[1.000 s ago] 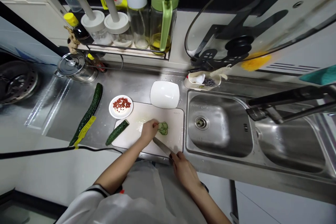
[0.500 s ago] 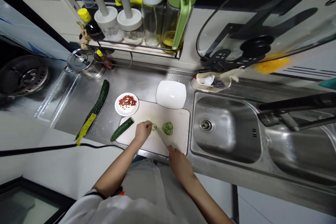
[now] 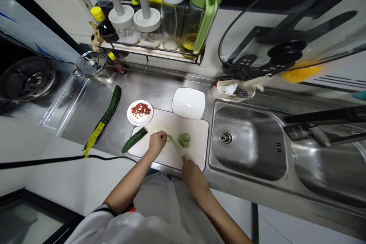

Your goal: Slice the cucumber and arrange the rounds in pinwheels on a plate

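Note:
My left hand (image 3: 157,144) is closed over the white cutting board (image 3: 198,156), its fingertips pinched at a small pale-green cucumber piece (image 3: 169,138). The fingers hide part of that piece. In my right hand (image 3: 194,175) is the handle of a knife (image 3: 177,150), whose blade points up and left to the cucumber piece. Just right of the blade, several thin cucumber slices (image 3: 183,140) overlap in a small pile. A cut length of dark green cucumber (image 3: 134,140) lies across the board's left edge.
A white plate (image 3: 188,103) and a small dish of red bits (image 3: 128,113) stand behind the board. To the left lie a whole cucumber (image 3: 111,106) and a lidded pot (image 3: 105,78). On the right is a steel sink (image 3: 248,160); above, a rack (image 3: 157,50) holds jars and bottles.
The whole view has shifted slightly. My right hand and the knife have moved a little left relative to the board. My left hand stays at the cucumber piece.

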A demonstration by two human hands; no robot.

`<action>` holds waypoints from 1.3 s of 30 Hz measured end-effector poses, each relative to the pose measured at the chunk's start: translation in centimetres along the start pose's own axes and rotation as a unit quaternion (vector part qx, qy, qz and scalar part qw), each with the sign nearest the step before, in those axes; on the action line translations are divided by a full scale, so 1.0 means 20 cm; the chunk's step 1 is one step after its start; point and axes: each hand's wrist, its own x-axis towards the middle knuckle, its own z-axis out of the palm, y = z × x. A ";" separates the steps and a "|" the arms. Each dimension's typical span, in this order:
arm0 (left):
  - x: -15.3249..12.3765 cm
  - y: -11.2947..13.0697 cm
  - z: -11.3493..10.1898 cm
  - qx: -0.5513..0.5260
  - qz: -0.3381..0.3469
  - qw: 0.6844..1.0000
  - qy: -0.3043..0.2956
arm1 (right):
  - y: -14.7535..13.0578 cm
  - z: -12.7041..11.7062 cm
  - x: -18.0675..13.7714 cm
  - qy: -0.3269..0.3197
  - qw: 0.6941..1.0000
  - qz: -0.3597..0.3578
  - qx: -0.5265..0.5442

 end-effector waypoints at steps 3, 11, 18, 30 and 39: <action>0.00 0.00 0.00 0.000 -0.004 1.000 -0.003 | -0.01 0.00 0.00 -0.001 1.000 0.003 -0.003; 0.01 0.00 0.01 0.004 -0.017 1.000 -0.007 | -0.03 -0.01 0.02 0.000 1.000 -0.007 -0.010; 0.02 -0.01 0.01 0.001 -0.002 1.000 -0.007 | -0.03 -0.05 -0.03 -0.020 1.000 0.014 0.009; 0.04 -0.01 -0.07 0.043 -0.010 0.998 0.034 | 0.10 0.03 -0.15 -0.056 0.996 0.054 0.033; 0.08 -0.01 -0.12 0.164 0.031 0.979 0.112 | 0.12 0.08 -0.13 -0.035 0.997 0.041 0.053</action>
